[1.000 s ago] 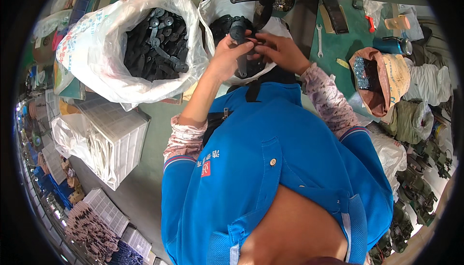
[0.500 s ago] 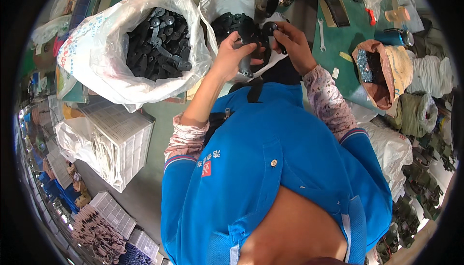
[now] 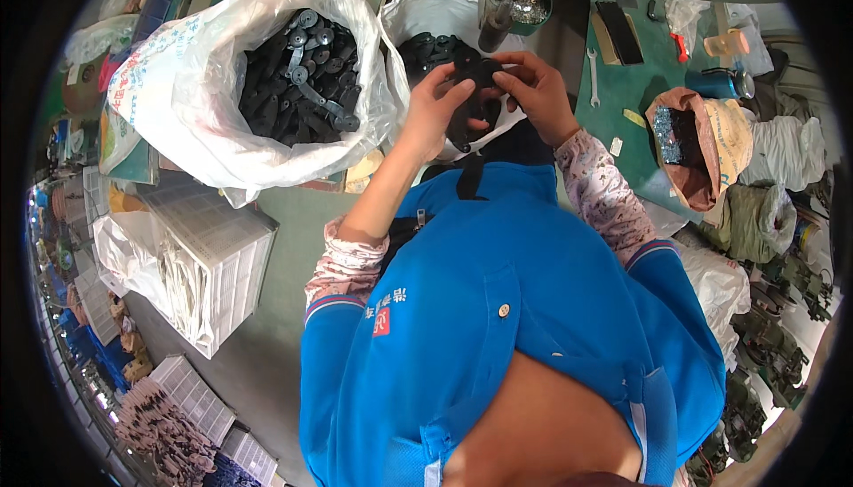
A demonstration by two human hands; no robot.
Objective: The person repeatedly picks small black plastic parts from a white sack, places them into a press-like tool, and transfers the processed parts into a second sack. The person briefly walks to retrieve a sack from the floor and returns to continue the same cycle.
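My left hand (image 3: 430, 112) grips a flat black plastic arm-shaped part (image 3: 461, 123), which hangs down past the fingertips. The thumb and fingers of my right hand (image 3: 540, 96) are closed on a black piece (image 3: 482, 69) that meets the left hand's part. Where one piece ends and the other begins, I cannot make out. Both hands are over a smaller white bag (image 3: 418, 3) with black parts (image 3: 428, 48) inside. Left of it, a large white plastic sack (image 3: 191, 118) is filled with black arm-shaped parts (image 3: 306, 78) with round ends.
Just beyond my hands rises a dark metal machine column (image 3: 498, 16), beside a cup of small shiny metal pieces (image 3: 530, 5). On the green bench at right lie a wrench (image 3: 593, 76), a blue bottle (image 3: 721, 83) and a brown bag (image 3: 702, 167). A white crate (image 3: 235, 256) stands at left.
My right hand has moved left and brought its black piece against the part in my left hand. The machine column shows more fully beyond my hands as the view has shifted slightly.
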